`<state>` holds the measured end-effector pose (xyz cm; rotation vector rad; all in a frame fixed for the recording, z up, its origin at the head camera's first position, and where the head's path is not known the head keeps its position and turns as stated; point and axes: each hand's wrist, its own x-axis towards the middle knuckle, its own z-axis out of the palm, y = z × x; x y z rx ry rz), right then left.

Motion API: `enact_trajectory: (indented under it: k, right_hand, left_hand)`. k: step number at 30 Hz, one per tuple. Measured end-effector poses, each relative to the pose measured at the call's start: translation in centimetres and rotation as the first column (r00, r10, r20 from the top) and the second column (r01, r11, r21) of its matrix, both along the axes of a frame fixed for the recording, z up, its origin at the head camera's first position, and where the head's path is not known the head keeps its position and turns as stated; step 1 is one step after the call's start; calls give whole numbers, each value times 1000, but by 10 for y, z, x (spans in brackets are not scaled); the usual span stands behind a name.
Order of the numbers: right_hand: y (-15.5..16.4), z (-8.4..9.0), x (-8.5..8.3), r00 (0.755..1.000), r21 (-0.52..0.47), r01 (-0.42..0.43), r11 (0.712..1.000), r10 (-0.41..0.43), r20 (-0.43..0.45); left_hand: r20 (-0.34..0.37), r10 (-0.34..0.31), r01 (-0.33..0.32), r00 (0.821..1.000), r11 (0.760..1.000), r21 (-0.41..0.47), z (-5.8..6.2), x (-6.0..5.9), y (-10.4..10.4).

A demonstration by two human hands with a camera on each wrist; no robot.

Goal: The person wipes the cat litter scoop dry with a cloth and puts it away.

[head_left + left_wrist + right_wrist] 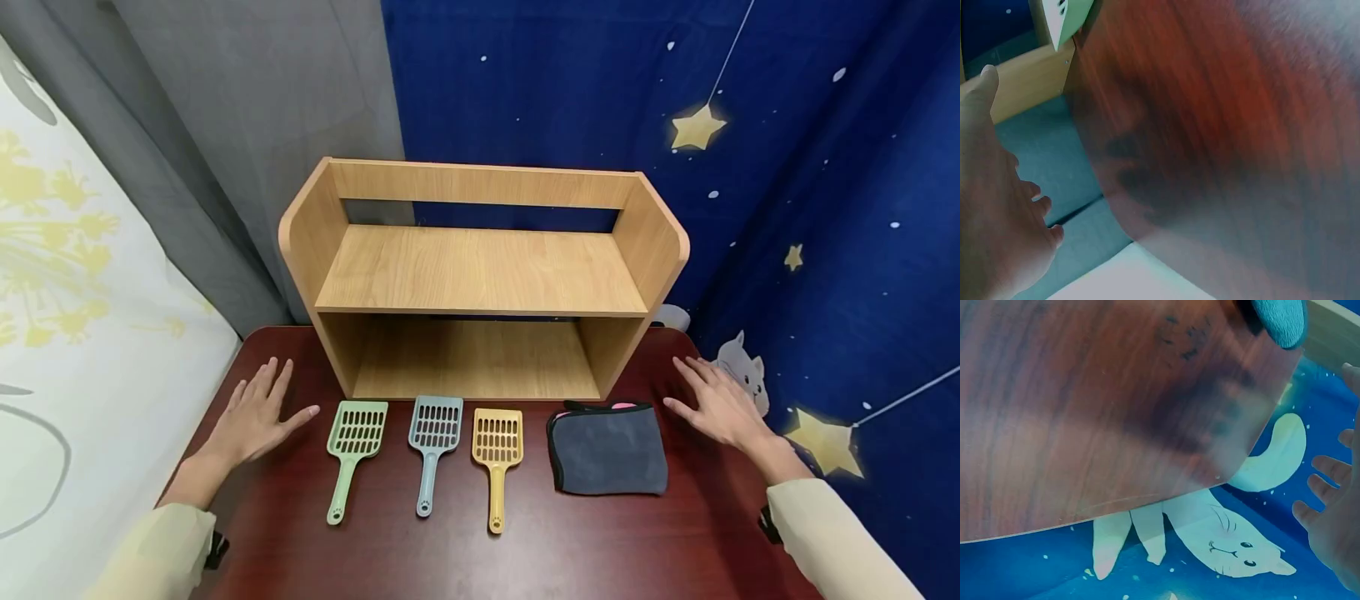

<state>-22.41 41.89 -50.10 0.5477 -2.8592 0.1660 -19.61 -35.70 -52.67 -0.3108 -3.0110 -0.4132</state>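
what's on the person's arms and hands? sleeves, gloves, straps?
Both hands are bare: left hand, right hand, no gloves or rings visible. Each arm wears a pale cream long sleeve ending above the wrist. A black strap shows at each cuff.

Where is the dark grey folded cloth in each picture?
Head view: the dark grey folded cloth with black edging lies right of centre on the dark red wooden table, near the right hand.
Left wrist view: not in it.
Right wrist view: only a teal-looking cloth corner at the top right edge, likely the same cloth.
Shared landmark: the dark red wooden table, in all three.
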Motion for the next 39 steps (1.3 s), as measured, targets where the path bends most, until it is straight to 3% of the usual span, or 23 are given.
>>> enact_trajectory:
  k: [8,15,23,31,39]
  right_hand:
    - [-12,-11,19,997,-44,-69,997,69,-19]
    - [-29,-22,35,990,-64,-139,988,136,-41]
    - [-61,-28,46,981,-102,-190,976,194,27]
    - [-97,-37,47,958,-157,-269,950,281,56]
    - [-121,-45,36,944,-259,-275,926,312,111]
  left_hand:
    - [14,-4,3,1000,999,38,-13,17,12]
    - [-20,-18,19,1000,999,46,-17,31,27]
    - [-7,-18,19,1000,997,71,-30,41,46]
    - [66,46,-54,997,992,118,-30,56,68]
    - [102,119,-137,988,970,199,-35,71,79]
